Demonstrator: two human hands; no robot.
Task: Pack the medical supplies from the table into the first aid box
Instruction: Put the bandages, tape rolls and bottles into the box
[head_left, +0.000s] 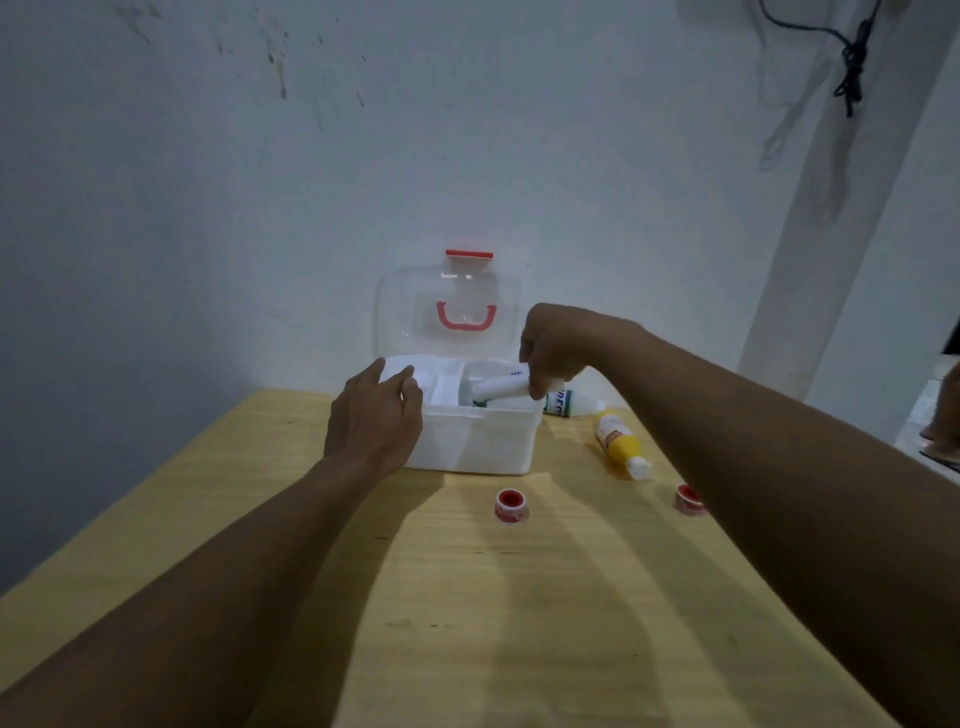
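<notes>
Right now the step in hand looks like loading a white tube (501, 388) into the first aid box (475, 441): the right hand (553, 348) is clenched around the tube's near end and holds it tilted over the box's right compartment, its far end already dipping below the rim. The left hand (374, 415) rests against the box's left front corner, fingers curled over the rim, apparently steadying it and not grasping any supply. The box sits at the far edge of the wooden table (467, 597) with its clear lid (449, 312) standing open against the wall, red handle showing. My judgement is that the next move calls for lowering the tube flat into the compartment and letting go, then reaching for what remains outside. Counted, that is four supplies on the table: one bottle with green lettering (563, 404) lying just beside the box's right wall, one yellow bottle (618, 441) lying on its side a little nearer, and two red-and-white tape rolls, one (510, 506) in front of the box and one (688, 498) to the right, partly hidden by the right forearm. Inside the box there is something greenish under the tube, too obscured to identify. One box, one tube in hand.
</notes>
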